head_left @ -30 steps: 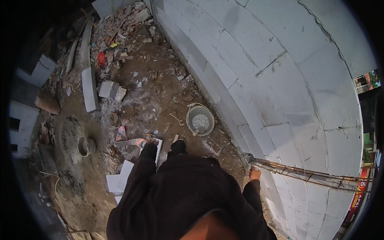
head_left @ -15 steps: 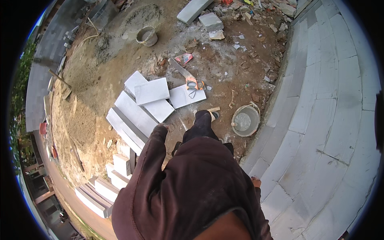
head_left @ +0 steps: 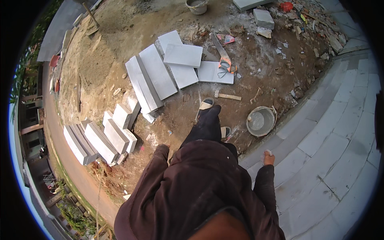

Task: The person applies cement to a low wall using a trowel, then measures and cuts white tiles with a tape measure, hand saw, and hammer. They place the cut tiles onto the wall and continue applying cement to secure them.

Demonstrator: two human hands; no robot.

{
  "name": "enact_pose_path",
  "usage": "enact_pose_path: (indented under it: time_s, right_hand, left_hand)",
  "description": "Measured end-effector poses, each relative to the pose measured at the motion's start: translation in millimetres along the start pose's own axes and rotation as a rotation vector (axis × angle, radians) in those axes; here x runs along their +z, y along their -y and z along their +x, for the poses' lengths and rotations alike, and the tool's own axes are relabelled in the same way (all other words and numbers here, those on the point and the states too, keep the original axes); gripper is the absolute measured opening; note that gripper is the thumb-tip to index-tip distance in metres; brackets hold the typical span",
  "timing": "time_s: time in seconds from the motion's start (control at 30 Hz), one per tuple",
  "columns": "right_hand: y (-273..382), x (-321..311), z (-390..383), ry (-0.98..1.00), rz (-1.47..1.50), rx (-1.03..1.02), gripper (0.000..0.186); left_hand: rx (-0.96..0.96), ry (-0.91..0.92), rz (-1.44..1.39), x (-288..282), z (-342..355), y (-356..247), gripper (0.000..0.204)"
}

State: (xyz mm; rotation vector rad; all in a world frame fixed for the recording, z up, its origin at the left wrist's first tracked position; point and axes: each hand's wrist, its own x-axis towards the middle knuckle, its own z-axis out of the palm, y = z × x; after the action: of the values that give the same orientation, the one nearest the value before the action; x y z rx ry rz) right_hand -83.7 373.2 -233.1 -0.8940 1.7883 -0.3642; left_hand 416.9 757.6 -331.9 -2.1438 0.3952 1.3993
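Brown dirt (head_left: 180, 120) gives me a lane between the white blocks (head_left: 158, 72) at left and the round bucket (head_left: 260, 121), whose rim sits near the wall's foot. The grey block wall (head_left: 312, 184) bounds my whole right side. My right hand (head_left: 269, 159) is raised at that wall, arm bent forward, a pale bit (head_left: 269, 152) at its tip; I can't tell whether the fingers clamp it. My left hand (head_left: 166, 147) hangs low, mostly covered, so its fingers I can't read.
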Motion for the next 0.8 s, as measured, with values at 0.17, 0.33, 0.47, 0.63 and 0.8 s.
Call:
enact_pose_path:
  time_s: [0.17, 0.33, 0.47, 0.63, 0.8]
  right_hand:
    - [27.7, 60.3, -12.8, 0.116, -0.136, -0.076, 0.028]
    - [30.9, 97.2, -16.1, 0.089, -0.205, 0.027, 0.033]
    - [33.0, 147.1, -1.9, -0.024, -0.113, 0.099, 0.027]
    - [38.2, 226.4, 60.6, -0.05, -0.32, 0.041, 0.045]
    - [104.7, 352.4, 169.8, 0.077, -0.502, -0.022, 0.053]
  left_hand:
    - [-0.024, -0.029, -0.159, -56.7, -23.9, -0.6, 0.059]
    - [0.154, -0.228, -0.754, -129.6, -16.3, 17.7, 0.055]
    - [0.23, -0.323, -0.604, -188.8, 31.6, 36.0, 0.054]
    - [0.299, -0.507, -0.828, -281.3, 24.5, 45.6, 0.029]
    - [0.286, -0.272, -1.065, -224.1, 63.7, 95.1, 0.03]
